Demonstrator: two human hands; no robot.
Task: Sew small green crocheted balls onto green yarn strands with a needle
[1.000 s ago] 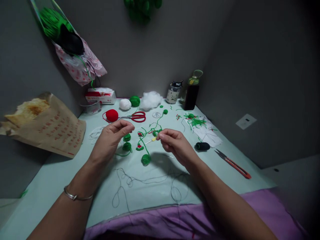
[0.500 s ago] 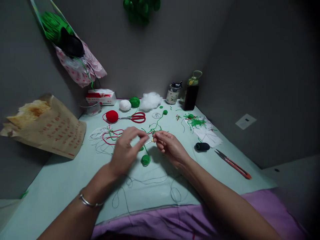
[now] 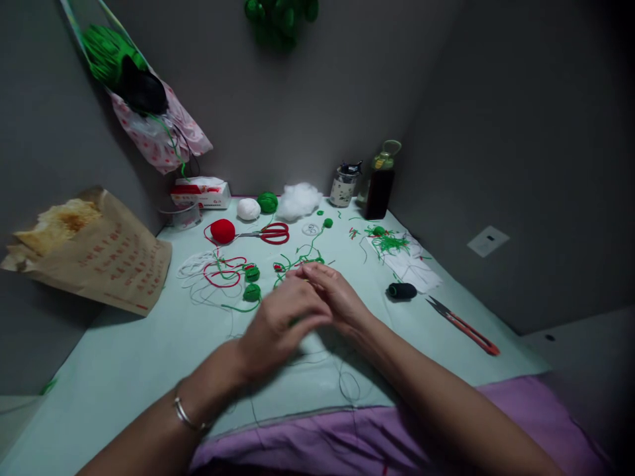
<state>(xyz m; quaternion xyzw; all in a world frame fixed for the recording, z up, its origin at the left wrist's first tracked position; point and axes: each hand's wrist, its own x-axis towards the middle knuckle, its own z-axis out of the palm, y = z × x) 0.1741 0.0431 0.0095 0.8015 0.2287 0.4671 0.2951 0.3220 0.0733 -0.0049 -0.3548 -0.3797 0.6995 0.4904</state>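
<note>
Both hands meet over the middle of the table, the left hand blurred and lying partly across the right hand. Their fingers are curled together around something small, but what they pinch is hidden, so I cannot tell whether either hand truly grips anything. A bracelet circles the left wrist.

Pale mint covering spreads over the table, which sits in a corner of grey walls; a purple cloth lies along the near edge. Green yarn strands trail away from the fingertips toward the far side, their run pointing roughly from the hands toward the back wall. Thin grey thread loops loosely on the table just under the forearms.

Two small green crocheted balls lie just left of the hands, beside a tangle of red yarn. Three yarn balls stand farther back: one red ball, one white ball, one green ball. One pair of red scissors lies between them and the hands, handles to the right. One thread snips lies well to the right, its long axis slanting from far-left to near-right, near a black spool. A dark bottle and a jar stand by the wall, and a brown paper bag leans at the left.
</note>
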